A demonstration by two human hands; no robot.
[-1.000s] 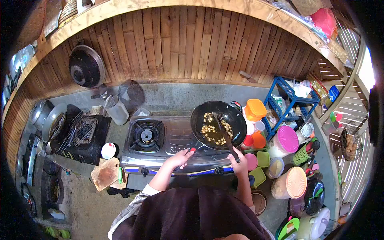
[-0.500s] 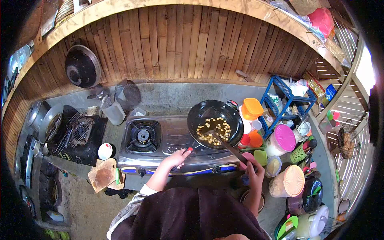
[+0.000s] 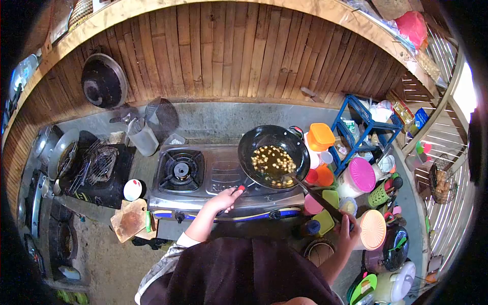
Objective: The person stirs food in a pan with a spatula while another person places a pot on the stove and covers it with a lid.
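Head view: left fingers [image 3: 230, 196] wrap pan handle [image 3: 242, 186], right fingers [image 3: 351, 229] clasp spatula [image 3: 315, 195], hiding its end.

Grey concrete worktop [image 3: 213, 119] runs right across the middle of the frame, and it's crowded. Dead centre sits the steel two-burner gas stove [image 3: 218, 178], a black pan [image 3: 250, 142] on its right burner. Left of it, a black grill stand [image 3: 99, 170], with a white cup [image 3: 132, 189] just in front and a wooden chopping board [image 3: 131, 219] at the lower-left edge. Behind, upper left, a metal jug [image 3: 142, 137]. Over on the right, a blue rack [image 3: 363, 127], an orange-lidded tub [image 3: 321, 137], a pink-lidded jar [image 3: 362, 175], green cups [image 3: 333, 198] and a peach-lidded tub [image 3: 372, 230] packed close together.
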